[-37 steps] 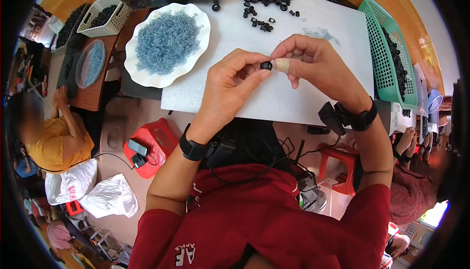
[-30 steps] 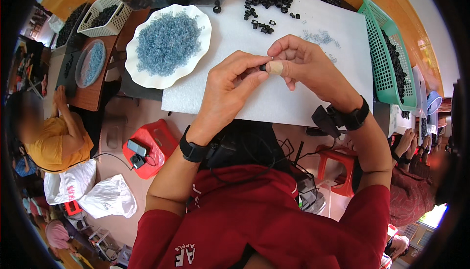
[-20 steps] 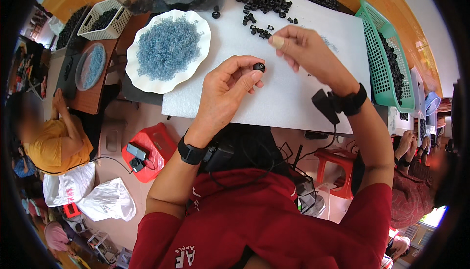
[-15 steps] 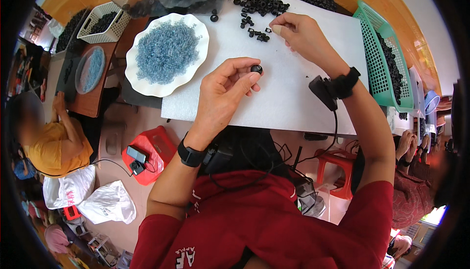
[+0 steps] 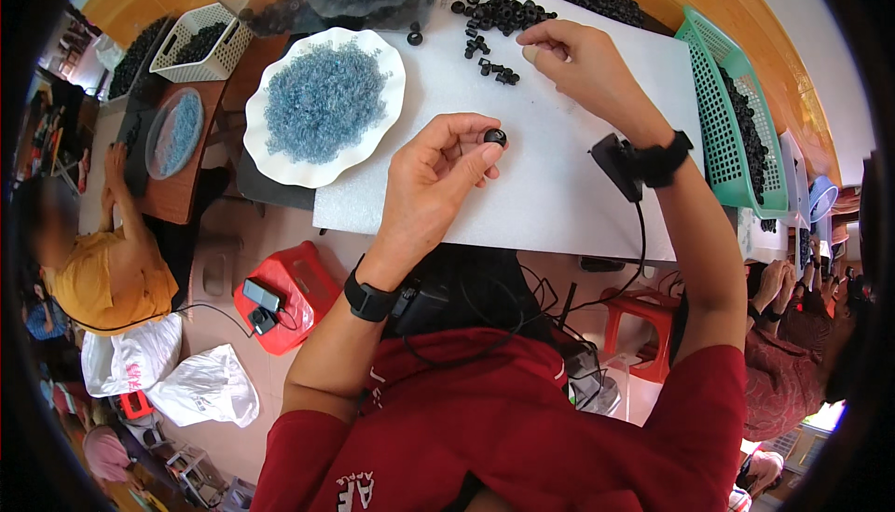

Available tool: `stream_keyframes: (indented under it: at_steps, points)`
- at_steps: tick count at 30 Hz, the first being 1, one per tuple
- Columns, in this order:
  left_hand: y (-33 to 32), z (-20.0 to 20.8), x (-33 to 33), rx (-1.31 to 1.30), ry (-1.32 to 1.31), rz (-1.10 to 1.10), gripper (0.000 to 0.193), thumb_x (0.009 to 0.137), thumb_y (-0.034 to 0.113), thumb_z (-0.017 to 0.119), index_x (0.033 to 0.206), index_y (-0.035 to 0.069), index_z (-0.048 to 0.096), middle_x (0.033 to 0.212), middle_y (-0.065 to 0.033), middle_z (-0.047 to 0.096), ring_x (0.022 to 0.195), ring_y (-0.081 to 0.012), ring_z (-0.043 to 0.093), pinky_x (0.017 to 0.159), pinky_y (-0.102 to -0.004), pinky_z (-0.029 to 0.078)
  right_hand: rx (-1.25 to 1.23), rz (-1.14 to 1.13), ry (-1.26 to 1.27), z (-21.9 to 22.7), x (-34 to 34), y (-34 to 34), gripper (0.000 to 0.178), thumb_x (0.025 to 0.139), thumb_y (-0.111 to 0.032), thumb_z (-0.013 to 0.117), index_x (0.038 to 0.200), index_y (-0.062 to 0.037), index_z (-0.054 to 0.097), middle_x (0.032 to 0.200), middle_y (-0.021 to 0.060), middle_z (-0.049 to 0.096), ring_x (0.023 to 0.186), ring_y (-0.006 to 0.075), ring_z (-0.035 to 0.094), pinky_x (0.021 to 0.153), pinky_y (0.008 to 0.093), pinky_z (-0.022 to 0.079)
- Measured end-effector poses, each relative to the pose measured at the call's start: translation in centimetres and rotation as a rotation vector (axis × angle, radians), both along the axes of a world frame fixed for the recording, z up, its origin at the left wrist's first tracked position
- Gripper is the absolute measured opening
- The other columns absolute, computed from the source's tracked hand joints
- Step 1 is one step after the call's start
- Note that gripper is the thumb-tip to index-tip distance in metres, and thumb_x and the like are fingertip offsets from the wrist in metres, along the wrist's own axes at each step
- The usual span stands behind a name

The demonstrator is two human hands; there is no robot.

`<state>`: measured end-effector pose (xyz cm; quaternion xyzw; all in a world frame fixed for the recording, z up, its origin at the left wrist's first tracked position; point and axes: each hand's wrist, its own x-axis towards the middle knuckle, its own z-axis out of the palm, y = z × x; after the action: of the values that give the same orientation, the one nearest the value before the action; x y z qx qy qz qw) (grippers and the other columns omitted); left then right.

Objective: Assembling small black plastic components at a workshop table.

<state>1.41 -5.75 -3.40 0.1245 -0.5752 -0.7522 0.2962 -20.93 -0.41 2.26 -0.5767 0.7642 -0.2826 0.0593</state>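
A small round black part (image 5: 495, 137) sits above the white-covered tabletop (image 5: 569, 200), pinched between thumb and forefinger of the left hand (image 5: 440, 172); the right hand (image 5: 580, 60) is farther out, its thumb and forefinger narrowly apart beside a cluster of black pieces (image 5: 503, 14) — whether it grips anything, I cannot tell; leftward stands a scalloped white plate (image 5: 317, 175) heaped with bluish coils (image 5: 326, 100); at the right edge, a green basket (image 5: 723, 120) holds more black pieces.
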Motion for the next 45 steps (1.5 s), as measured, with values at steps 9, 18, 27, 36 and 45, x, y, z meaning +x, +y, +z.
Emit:
stream_keyframes:
  at_steps: [9, 18, 27, 36, 45]
  points:
    - [0.0, 0.3, -0.1, -0.033, -0.063, 0.046, 0.023, 0.089, 0.006, 0.065, 0.111, -0.002, 0.060, 0.087, -0.0016, 0.063, 0.075, -0.0062, 0.056, 0.067, -0.0205, 0.047, -0.035, 0.116, -0.893, 1.4, 6.2, 5.0, 0.028, 0.090, -0.022, 0.066, 0.108, -0.0006, 0.066, 0.089, 0.0017, 0.065, 0.073, 0.0067, 0.058, 0.065, 0.0215, 0.048]
    - [0.3, 0.3, -0.2, -0.014, -0.034, 0.045, 0.022, 0.089, 0.005, 0.065, 0.109, -0.002, 0.061, 0.085, -0.0010, 0.063, 0.074, -0.0057, 0.055, 0.067, -0.0199, 0.045, -0.056, 0.105, -0.946, 0.0, 6.8, 5.6, 0.025, 0.090, -0.017, 0.064, 0.108, 0.0010, 0.066, 0.093, 0.0044, 0.066, 0.072, 0.0076, 0.056, 0.066, 0.0215, 0.048]
    - [0.4, 0.2, -0.2, -0.061, -0.044, 0.059, 0.020, 0.088, 0.004, 0.066, 0.107, -0.002, 0.063, 0.084, -0.0005, 0.063, 0.074, -0.0053, 0.055, 0.067, -0.0195, 0.046, -0.194, 0.134, -0.649, -1.2, 7.7, 5.6, 0.020, 0.086, -0.002, 0.061, 0.105, -0.0004, 0.067, 0.091, 0.0063, 0.066, 0.076, 0.0117, 0.060, 0.067, 0.0237, 0.050]
    - [0.3, -0.2, -0.3, -0.097, -0.066, 0.084, 0.019, 0.089, 0.006, 0.066, 0.106, -0.001, 0.066, 0.082, -0.0019, 0.064, 0.074, -0.0067, 0.058, 0.067, -0.0204, 0.048, -0.276, 0.169, -0.299, -1.5, 7.8, 6.0, 0.023, 0.083, 0.004, 0.059, 0.102, -0.0038, 0.069, 0.093, 0.0103, 0.066, 0.077, 0.0192, 0.064, 0.064, 0.0269, 0.052]
    - [0.2, -0.1, -0.2, -0.117, -0.049, 0.068, 0.019, 0.089, 0.005, 0.064, 0.107, -0.001, 0.067, 0.090, -0.0041, 0.064, 0.076, -0.0088, 0.059, 0.068, -0.0215, 0.048, -0.292, 0.060, -0.436, -1.5, 8.5, 6.1, 0.012, 0.085, 0.000, 0.063, 0.097, 0.0008, 0.065, 0.089, 0.0099, 0.068, 0.079, 0.0154, 0.065, 0.070, 0.0277, 0.054]
